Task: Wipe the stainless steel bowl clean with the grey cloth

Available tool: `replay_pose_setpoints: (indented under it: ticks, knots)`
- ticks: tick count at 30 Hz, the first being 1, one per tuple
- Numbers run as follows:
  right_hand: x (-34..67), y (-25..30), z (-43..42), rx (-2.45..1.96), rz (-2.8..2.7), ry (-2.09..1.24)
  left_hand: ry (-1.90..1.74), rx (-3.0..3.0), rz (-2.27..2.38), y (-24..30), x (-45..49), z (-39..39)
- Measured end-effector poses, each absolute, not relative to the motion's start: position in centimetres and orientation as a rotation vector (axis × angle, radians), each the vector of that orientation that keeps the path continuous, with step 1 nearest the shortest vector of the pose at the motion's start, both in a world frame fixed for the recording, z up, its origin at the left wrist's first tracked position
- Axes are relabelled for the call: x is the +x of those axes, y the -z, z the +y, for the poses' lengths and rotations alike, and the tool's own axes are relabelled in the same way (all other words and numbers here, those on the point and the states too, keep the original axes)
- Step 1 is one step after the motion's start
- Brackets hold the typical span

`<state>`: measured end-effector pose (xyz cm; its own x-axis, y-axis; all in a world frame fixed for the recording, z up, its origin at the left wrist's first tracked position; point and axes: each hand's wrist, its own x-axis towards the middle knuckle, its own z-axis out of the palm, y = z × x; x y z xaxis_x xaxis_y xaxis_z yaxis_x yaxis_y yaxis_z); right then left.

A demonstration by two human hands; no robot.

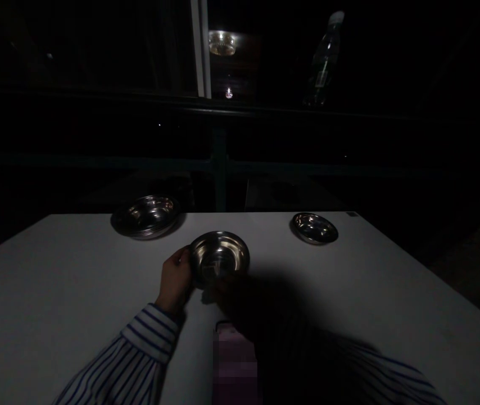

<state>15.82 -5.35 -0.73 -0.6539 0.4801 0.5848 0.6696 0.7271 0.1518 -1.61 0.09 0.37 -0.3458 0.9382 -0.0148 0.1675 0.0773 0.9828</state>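
White table (54, 281) bears a steel bowl (220, 256), its left rim pinched by the left grip (175, 281).

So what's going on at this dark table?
A person in a striped shirt holds the rim of a steel bowl in the middle of the table with the left hand. The right hand is lost in shadow just below it. A stack of bowls sits back left, a single bowl back right.
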Motion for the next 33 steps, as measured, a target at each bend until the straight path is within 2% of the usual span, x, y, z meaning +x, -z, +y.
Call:
replay_pose_setpoints:
  ticks: [3, 7, 10, 14, 20, 26, 33]
  knots:
    - [17.0, 0.7, -4.7, -0.789, -2.389, 0.46, -1.338, 1.14, 1.564, -0.1, -1.9, 0.3]
    - [19.2, 0.5, -4.0, -1.001, -2.487, 0.414, -1.337, 1.162, 1.592, 0.3, -1.9, 0.6]
    - [18.4, 1.2, -4.4, -1.076, -2.481, 0.339, -1.351, 1.145, 1.623, 0.2, -1.7, 0.6]
    - [17.7, 1.2, -4.6, -0.968, -2.559, 0.337, -1.341, 1.175, 1.606, -0.1, -1.7, 0.4]
    - [18.6, 0.7, -4.2, -1.149, -2.44, 0.218, -1.326, 1.203, 1.616, -0.1, -1.8, 0.4]
    - [18.1, 1.3, -4.5, -1.082, -2.477, 0.068, -1.302, 1.245, 1.611, -0.3, -1.9, 0.3]
    - [18.0, 0.6, -4.3, -1.281, -2.392, 0.023, -1.314, 1.253, 1.643, -0.1, -1.9, 0.4]
